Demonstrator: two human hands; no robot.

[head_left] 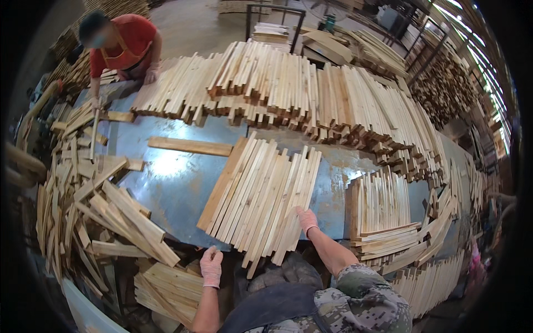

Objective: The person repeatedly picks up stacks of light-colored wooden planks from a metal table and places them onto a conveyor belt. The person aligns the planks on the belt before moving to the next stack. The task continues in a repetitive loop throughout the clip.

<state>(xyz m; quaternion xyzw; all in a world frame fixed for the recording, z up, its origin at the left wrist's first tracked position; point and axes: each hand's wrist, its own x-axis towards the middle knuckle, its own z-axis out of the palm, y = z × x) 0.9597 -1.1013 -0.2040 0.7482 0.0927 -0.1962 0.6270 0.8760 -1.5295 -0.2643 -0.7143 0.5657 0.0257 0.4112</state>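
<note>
A flat row of pale wooden strips (264,194) lies on the blue metal table in front of me, its near ends uneven and some jutting past the table edge. A wider, browner board (222,186) lines its left side. My right hand (307,220), in a thin whitish glove, rests against the rightmost strip with its fingers stretched along the wood. My left hand (211,267), gloved likewise, hovers by the front table edge, left of the strip ends. Its fingers are curled in, and nothing shows in them.
A single board (190,146) lies across the blue table (141,130). Long stacked strips (266,75) line the far side. Loose offcuts (105,216) are heaped at left, and another strip stack (383,202) stands at right. Far left, a person in red (130,41) holds a stick.
</note>
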